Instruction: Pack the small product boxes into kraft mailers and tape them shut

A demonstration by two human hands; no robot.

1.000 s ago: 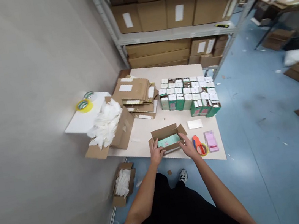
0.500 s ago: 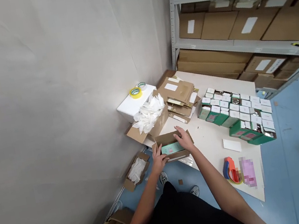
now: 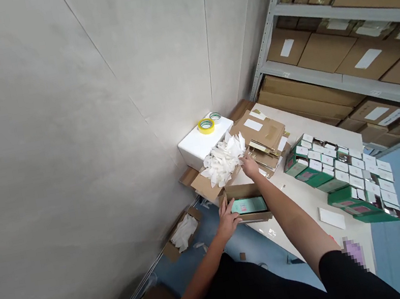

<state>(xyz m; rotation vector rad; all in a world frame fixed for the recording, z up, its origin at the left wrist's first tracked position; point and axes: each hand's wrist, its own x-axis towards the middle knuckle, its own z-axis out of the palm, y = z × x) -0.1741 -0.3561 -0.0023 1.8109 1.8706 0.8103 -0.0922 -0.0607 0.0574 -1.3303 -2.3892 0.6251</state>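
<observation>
An open cardboard box [image 3: 253,218] sits at the near edge of the table, with a flat mint-green box [image 3: 250,205] with pink print lying inside it. My left hand [image 3: 228,220] grips the cardboard box's left end, fingers over the rim. Beyond it, my right hand [image 3: 250,165] reaches to a heap of crumpled white paper [image 3: 223,160], which fills another cardboard box. Its fingers are curled against the paper's right edge, though the fingertips are partly hidden.
Flattened cartons [image 3: 259,131] are stacked behind my right hand. Rows of green and white boxes [image 3: 339,171] stand to the right, near a white box [image 3: 331,218]. Yellow tape [image 3: 206,126] lies on a white block [image 3: 193,145]. A carton of paper [image 3: 181,232] is on the floor.
My right hand has left the cardboard box and moved forward to the white paper. My left hand stays on the box. The camera view has shifted and tilted.
</observation>
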